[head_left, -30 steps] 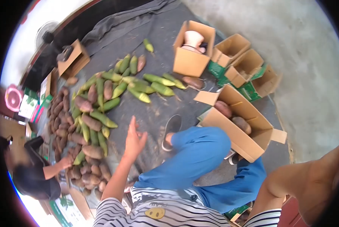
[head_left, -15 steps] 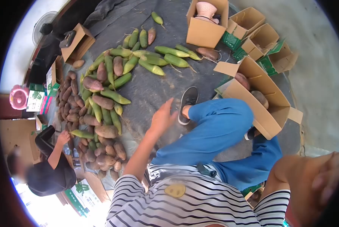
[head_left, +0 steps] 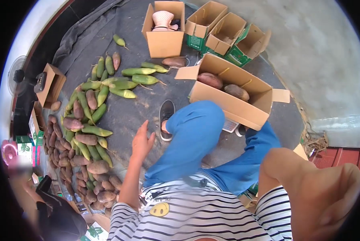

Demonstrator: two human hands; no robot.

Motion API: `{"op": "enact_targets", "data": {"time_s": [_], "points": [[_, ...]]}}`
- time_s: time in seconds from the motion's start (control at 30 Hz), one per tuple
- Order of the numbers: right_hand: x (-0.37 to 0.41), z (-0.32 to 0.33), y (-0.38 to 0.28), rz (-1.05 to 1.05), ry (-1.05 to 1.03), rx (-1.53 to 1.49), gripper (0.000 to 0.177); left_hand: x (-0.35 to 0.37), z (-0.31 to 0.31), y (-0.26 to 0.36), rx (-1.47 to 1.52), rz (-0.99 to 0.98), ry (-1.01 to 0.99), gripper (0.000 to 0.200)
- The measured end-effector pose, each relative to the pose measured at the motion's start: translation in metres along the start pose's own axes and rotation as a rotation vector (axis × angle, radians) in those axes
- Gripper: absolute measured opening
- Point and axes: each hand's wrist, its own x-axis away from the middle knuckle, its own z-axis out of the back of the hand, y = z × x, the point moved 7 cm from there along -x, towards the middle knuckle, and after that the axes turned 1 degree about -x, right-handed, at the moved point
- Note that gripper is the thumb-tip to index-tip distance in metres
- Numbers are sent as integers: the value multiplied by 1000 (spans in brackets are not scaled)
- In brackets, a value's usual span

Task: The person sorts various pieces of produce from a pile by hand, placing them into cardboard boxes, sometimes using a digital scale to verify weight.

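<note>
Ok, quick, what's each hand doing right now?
Left hand: open, empty, above the dark mat.
Right hand: blurred, close to the camera, cannot tell.

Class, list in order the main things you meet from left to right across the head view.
Small open brown cardboard box → heap of brown tubers and long green vegetables → open left hand → grey slip-on shoe → large open cardboard box holding two brown tubers → blurred right hand.

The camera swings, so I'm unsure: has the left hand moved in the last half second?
Yes: left hand drew back from the grey shoe, toward the vegetable pile.
</note>
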Motion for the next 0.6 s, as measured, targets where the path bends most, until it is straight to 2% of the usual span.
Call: {"op": "enact_targets", "data": {"time_s": [0.6], "points": [[4, 20, -4, 44, 148, -24, 22, -4, -21, 10, -2, -58, -52, 58]]}}
